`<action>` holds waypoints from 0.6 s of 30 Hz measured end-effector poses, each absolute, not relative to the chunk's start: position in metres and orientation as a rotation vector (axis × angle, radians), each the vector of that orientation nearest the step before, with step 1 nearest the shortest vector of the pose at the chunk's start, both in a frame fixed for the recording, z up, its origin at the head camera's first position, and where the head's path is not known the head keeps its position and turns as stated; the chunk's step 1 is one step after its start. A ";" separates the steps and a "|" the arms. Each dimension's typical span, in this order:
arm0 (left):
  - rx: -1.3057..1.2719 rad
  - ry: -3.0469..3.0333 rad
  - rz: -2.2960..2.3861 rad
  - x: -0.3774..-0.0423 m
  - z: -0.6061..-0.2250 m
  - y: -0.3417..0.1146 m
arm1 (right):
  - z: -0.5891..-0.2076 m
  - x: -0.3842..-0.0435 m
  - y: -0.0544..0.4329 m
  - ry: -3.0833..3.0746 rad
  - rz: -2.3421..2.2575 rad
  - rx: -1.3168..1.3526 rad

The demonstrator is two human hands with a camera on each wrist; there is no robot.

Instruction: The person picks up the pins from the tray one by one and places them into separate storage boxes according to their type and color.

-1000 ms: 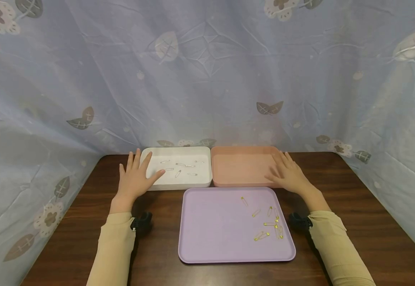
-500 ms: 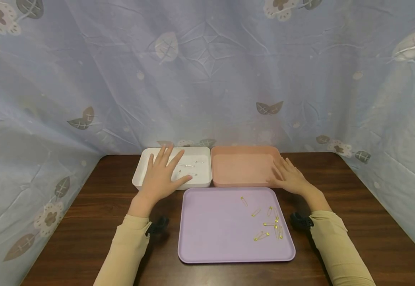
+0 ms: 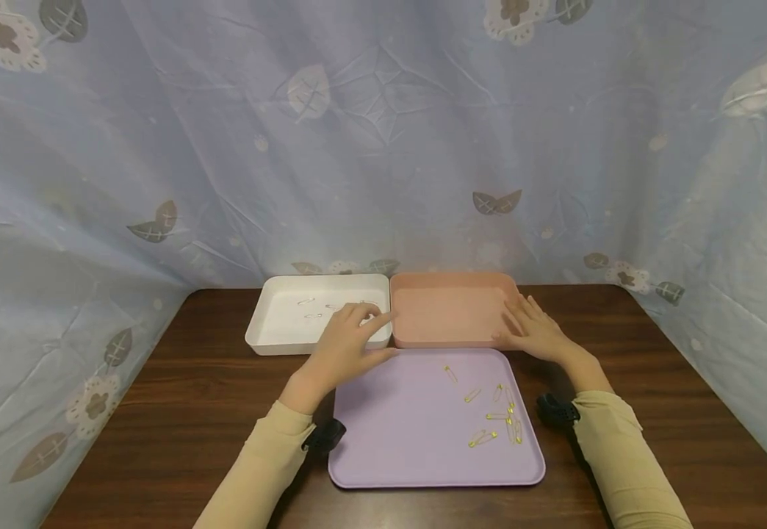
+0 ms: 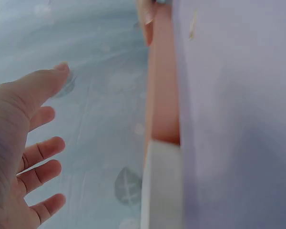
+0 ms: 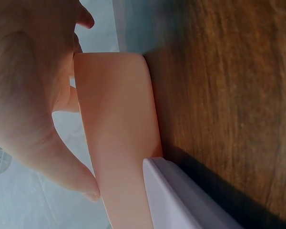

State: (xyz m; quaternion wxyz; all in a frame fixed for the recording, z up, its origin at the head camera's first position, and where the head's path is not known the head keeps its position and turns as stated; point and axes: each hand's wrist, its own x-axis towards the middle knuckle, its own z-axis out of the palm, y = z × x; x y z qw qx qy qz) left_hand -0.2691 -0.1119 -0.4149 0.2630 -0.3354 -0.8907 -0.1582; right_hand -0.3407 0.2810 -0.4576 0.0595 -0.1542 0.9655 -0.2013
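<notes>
My left hand (image 3: 344, 349) hangs over the front right corner of the white tray (image 3: 278, 348) and the back edge of the lilac tray (image 3: 390, 455). Its fingers (image 4: 43, 150) are loosely bent, with nothing between them and the thumb. My right hand (image 3: 542, 332) rests at the right end of the peach tray (image 3: 449, 312), its thumb (image 5: 76, 171) right at the rim. Several gold safety pins (image 3: 497, 416) lie on the right half of the lilac tray. Silver safety pins (image 3: 314, 316) lie in the white tray, some hidden behind my left hand.
The white and peach trays stand side by side at the back of the dark wood table (image 3: 185, 389), with the lilac tray in front. A patterned blue cloth (image 3: 383, 147) hangs behind and around the table.
My left hand has moved right, from the left side of the white tray to above its right corner, its spread fingers now more bent. The right hand and the pins stay put.
</notes>
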 end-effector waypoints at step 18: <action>-1.113 -2.736 -0.615 -0.290 -0.424 -0.044 | -0.456 -0.338 0.281 2.928 -0.642 -0.460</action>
